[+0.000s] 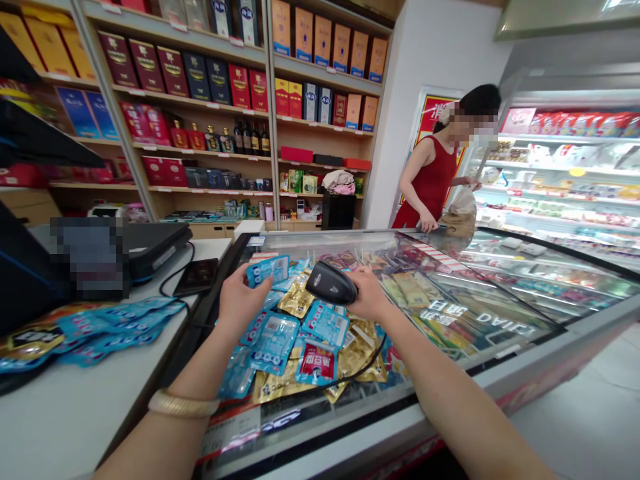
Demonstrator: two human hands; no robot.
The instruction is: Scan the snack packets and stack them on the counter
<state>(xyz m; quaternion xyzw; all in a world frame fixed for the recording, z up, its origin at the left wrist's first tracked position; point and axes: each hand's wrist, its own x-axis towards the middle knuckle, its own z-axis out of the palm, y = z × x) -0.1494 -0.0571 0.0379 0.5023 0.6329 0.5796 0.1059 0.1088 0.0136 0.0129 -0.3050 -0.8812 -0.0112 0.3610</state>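
My left hand (239, 301) is closed on a blue snack packet (273, 269), held up near the freezer's left edge. In my right hand (369, 293) is a black barcode scanner (331, 283), its head turned left toward that packet. Below both hands, a loose pile of blue packets (276, 341) and gold packets (296, 297) lies on the glass lid of the freezer (350, 408). One packet with a red front (317, 361) is on the near side of the pile. The scanner's cable (367, 365) loops over the packets.
More blue packets (117, 327) lie on the white counter (55, 417) at left, near a black scale (155, 240) and a dark phone-like slab (197, 277). A person in red (434, 177) stands behind the freezer with a bag (459, 217). Shelves of boxes (173, 69) line the back wall.
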